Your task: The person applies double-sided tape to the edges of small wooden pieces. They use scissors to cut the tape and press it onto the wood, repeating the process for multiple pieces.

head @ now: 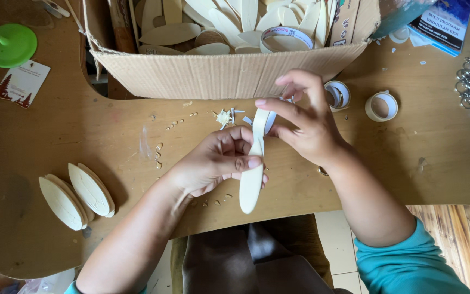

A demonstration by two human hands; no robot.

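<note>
Hands: left hand (218, 163) grips smooth pale leaf-shaped wooden blank (252, 179); right hand (305, 122) pinches its top end

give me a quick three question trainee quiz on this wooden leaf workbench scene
1. True or false: both hands touch the pale wooden leaf piece.
2. Which hand grips its lower half? A) left hand B) right hand
3. Fill in: the two stacks of leaf pieces lie to the person's ____.

Key: 1 true; 2 A; 3 left
</note>
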